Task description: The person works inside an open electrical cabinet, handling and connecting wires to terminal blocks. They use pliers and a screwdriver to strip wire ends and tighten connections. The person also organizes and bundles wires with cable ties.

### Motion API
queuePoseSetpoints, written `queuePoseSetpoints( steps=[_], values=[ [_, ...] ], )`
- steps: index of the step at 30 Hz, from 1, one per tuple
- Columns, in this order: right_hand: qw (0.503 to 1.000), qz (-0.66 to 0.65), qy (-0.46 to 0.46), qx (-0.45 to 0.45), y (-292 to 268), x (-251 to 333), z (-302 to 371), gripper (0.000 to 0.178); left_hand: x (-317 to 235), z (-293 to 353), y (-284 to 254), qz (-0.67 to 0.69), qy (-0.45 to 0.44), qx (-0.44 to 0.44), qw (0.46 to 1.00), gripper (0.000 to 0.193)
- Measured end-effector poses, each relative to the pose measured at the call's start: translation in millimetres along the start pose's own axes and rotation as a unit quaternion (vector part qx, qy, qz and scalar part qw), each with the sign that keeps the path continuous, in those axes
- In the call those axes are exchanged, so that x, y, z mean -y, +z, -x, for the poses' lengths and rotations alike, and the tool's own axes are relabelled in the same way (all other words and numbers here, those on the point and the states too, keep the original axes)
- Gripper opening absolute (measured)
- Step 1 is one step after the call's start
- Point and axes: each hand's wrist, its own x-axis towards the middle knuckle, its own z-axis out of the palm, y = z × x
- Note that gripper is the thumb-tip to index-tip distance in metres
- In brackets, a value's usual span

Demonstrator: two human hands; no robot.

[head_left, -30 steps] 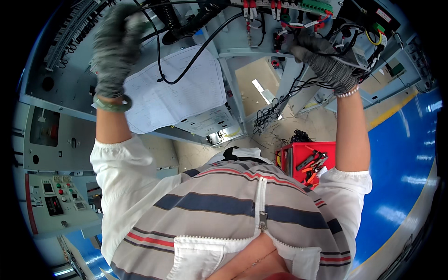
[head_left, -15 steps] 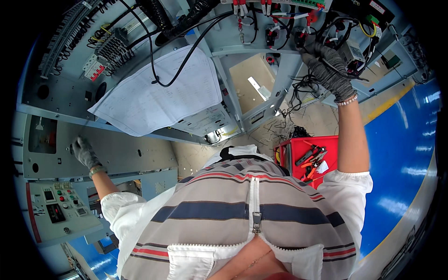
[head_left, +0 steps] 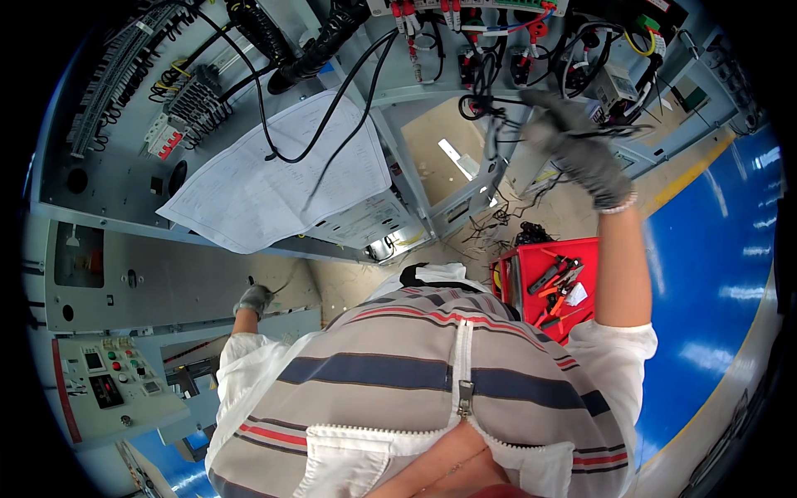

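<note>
My right hand (head_left: 577,153), in a grey knit glove and smeared by motion, is at the upper right among black wires (head_left: 618,131). Wires cross its fingers, and a loose tangle of black wire (head_left: 491,106) hangs just left of it. At the left, my left hand (head_left: 256,299), also gloved, is low beside a grey metal panel (head_left: 199,270). Its fingers are curled, and a thin dark wire (head_left: 286,280), blurred, runs up and right from them. A large paper drawing (head_left: 282,174) lies across the cabinet between my hands, with a black cable (head_left: 332,112) looping over it.
Circuit breakers (head_left: 166,143) and terminal strips line the cabinet at upper left. A control panel with buttons (head_left: 116,373) stands at lower left. A red tool box (head_left: 531,266) holding several pliers is near my right side. Wire scraps (head_left: 490,224) lie on the floor.
My left hand has moved right and nearer my body. My right hand has come down and slightly left, and a black wire tangle now hangs beside it. The view has shifted slightly.
</note>
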Motion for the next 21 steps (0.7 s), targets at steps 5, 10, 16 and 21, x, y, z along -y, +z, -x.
queuePoseSetpoints(
  steps=[5,10,16,21],
  values=[
    [0.996,0.057,0.064,0.027,38,-11,-1,0.043,-198,61,-194,0.083,0.232,-0.069,0.967,0.031],
    [0.999,0.037,-0.005,0.011,47,-23,-3,0.034,-325,172,-304,0.375,0.503,-0.229,0.745,0.019],
    [0.976,-0.194,0.098,-0.018,47,-14,13,0.039,-392,161,-360,0.292,0.495,-0.483,0.661,0.026],
    [0.962,-0.237,0.094,-0.095,33,4,15,0.037,-420,186,-368,0.203,0.439,-0.572,0.662,0.027]
  ],
)
